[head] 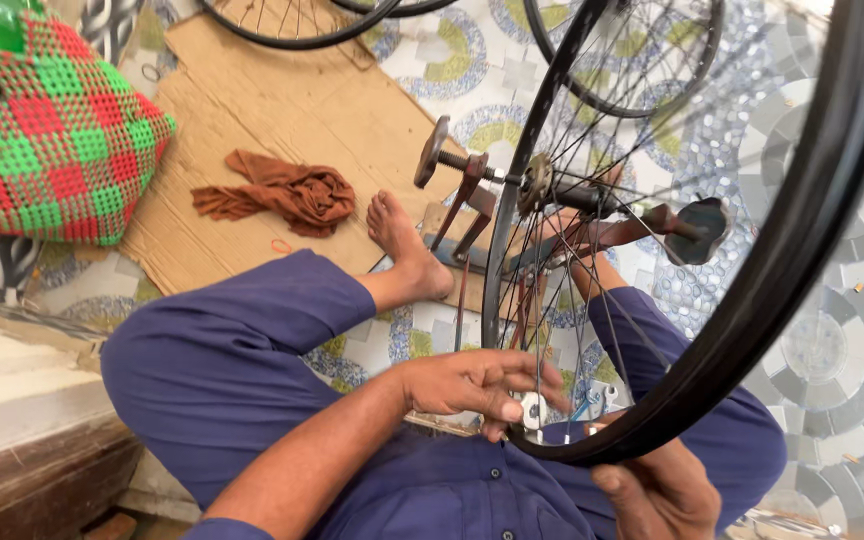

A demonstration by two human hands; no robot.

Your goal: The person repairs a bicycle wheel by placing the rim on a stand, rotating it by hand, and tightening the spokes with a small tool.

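Left hand [477, 385] reaches across lap, fingers pinching small white tool [533, 409] at rim [752, 300] — right hand [657, 490] clasps rim underneath.

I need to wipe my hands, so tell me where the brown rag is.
In the head view, the brown rag lies crumpled on the cardboard sheet, left of the bare foot and right of the red-and-green woven bag.

**Tight room inside the wheel, open floor to the left**

The black wheel rim [752, 300] and its crossing spokes [592, 200] fence off the centre; only narrow gaps lie between spokes. The truing stand [472, 200] and the bare foot [407, 245] block the floor beneath. Leftward, the cardboard sheet [282, 100] lies open apart from a brown rag [287, 192]; the woven basket [47, 135] bounds its far left edge.
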